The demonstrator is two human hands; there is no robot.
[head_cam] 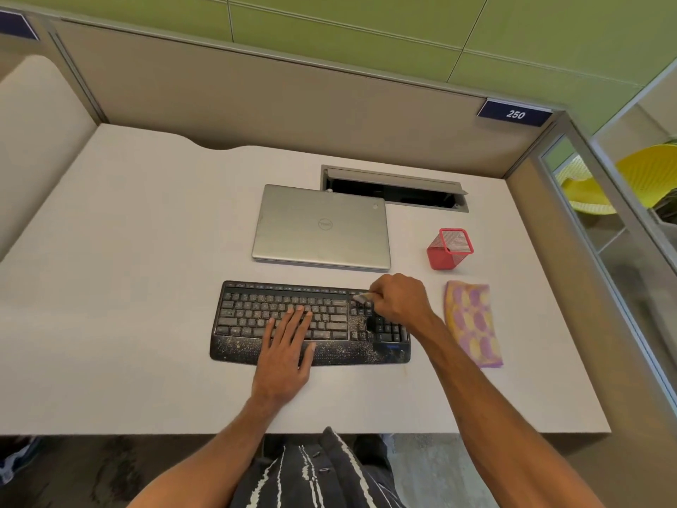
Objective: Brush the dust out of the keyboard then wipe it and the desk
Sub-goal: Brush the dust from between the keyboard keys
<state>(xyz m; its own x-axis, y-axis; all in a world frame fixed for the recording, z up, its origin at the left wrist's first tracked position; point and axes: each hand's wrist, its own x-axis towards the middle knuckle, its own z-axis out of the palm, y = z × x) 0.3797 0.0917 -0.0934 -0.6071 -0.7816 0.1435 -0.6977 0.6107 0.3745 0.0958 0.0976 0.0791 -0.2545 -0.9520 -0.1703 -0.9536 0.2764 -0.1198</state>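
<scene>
Keyboard (pixel 249 313) (black, dust-speckled) lies on the desk (pixel 128 287). Right hand (pixel 399 302) grips the brush (pixel 361 297) over its number-pad end; left hand (pixel 289 346) lies flat on the keys, left of that grip. Cloth (pixel 472 324) lies just right of the grip – red mesh holder (pixel 450 249) beyond it

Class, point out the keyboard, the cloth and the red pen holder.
keyboard (pixel 249 314), head view, on its left-hand keys.
cloth (pixel 472 320), head view, middle of its patterned top.
red pen holder (pixel 440 257), head view, on its front wall.
</scene>
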